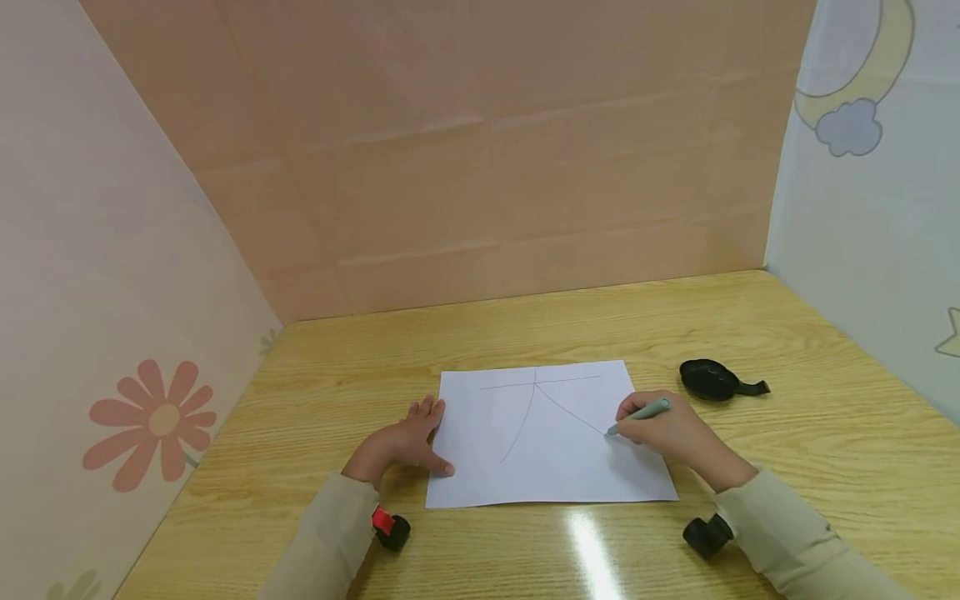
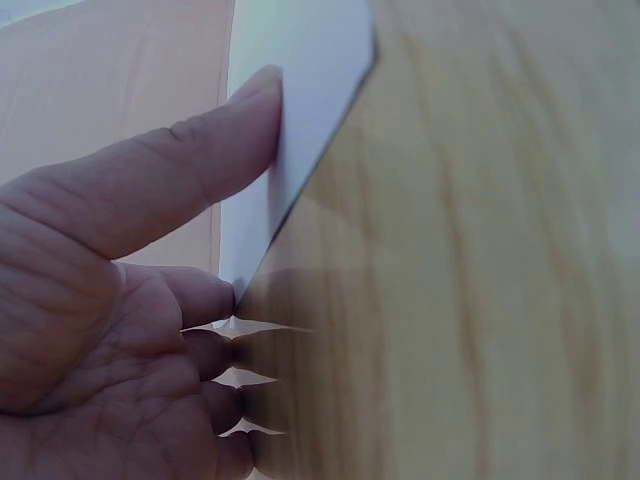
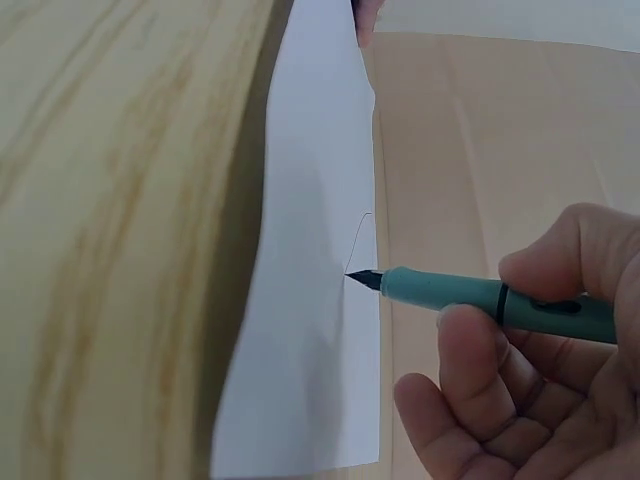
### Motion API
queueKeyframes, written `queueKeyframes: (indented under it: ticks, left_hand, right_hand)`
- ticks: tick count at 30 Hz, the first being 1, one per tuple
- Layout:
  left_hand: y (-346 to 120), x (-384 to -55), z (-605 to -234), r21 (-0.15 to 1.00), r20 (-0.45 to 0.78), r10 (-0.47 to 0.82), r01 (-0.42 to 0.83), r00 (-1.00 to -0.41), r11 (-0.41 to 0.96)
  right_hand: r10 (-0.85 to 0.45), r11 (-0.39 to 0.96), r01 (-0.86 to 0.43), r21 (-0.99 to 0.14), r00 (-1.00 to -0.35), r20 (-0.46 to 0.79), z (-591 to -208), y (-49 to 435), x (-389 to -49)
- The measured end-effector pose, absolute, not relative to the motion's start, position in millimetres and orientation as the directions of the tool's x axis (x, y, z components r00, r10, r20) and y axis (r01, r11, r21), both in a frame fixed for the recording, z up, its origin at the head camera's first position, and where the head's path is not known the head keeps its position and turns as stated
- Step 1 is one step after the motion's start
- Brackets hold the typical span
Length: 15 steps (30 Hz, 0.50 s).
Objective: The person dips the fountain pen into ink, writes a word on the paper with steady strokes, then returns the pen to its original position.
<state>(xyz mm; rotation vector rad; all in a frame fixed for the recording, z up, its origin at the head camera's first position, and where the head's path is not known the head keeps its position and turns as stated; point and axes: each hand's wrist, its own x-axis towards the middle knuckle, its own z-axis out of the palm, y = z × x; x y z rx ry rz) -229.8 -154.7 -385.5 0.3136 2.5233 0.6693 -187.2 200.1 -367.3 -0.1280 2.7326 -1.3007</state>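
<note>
A white sheet of paper (image 1: pixel 555 475) lies on the wooden table, bearing thin dark lines: a nearly level stroke, a short upright one crossing it, and two strokes that spread downward. My right hand (image 1: pixel 663 429) pinches a green fountain pen (image 3: pixel 440 290) between thumb and fingers. Its dark nib touches the paper at the lower end of the right-hand slanting line. At the sheet's left edge rests my left hand (image 1: pixel 408 437), fingers extended, with the thumb lying on the paper. In the left wrist view the thumb (image 2: pixel 200 165) is stretched out over the white sheet.
A small black pan-shaped dish (image 1: pixel 708 380) with a short handle sits on the table (image 1: pixel 360 358) to the right of the paper. A pinkish-brown panel (image 1: pixel 525 167) stands behind, and pale decorated walls rise at both sides. Black wrist devices (image 1: pixel 705 537) hang under both sleeves.
</note>
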Motion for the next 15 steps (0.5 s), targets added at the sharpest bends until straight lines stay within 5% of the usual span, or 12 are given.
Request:
queueKeyframes:
  ticks: [15]
  left_hand:
    - [-154.7,-230.0,-384.6,0.504,-0.430,0.333,0.083,-0.839,0.860]
  right_hand:
    - [-0.142,0.615,-0.015,-0.788,-0.986,-0.092,-364.6,206.8,-184.0]
